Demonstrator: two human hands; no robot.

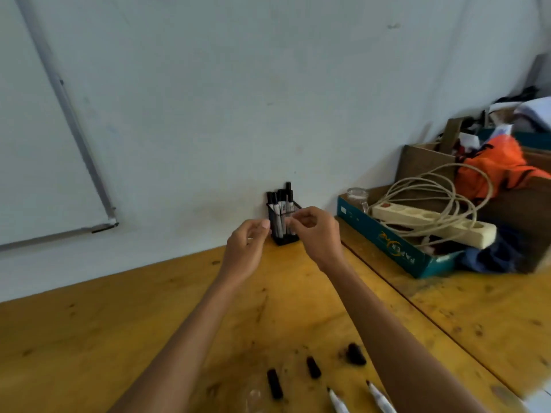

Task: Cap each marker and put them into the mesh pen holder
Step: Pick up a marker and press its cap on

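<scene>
At far left we note the aluminium-framed whiteboard (44, 138) leaning against the pale wall, apart from the work. On the yellow-stained wooden table (89, 338), our left hand (246, 248) is raised beside the black wire-mesh pen holder (281, 225), fingers loosely curled with nothing in them, probably steadying the approach. The holder stands at the wall, likely so that it cannot tip backwards, and already carries several capped black markers (281, 201) upright. Our right hand (316, 234) hovers just in front of its rim, thumb and forefinger pinched together; whether they grasp anything we cannot tell, for blur hides it.

Near the lower edge lie three loose black caps (275, 383), and just to their right two uncapped white-barrelled markers (337, 400) with tips pointing away from us, within easy reach for the next capping; we judge the task partly complete. Farther right, a teal cardboard box lid (396, 248) holds a cream power strip (432, 225) with coiled cable, and an orange cloth (495, 171) sits behind.
</scene>
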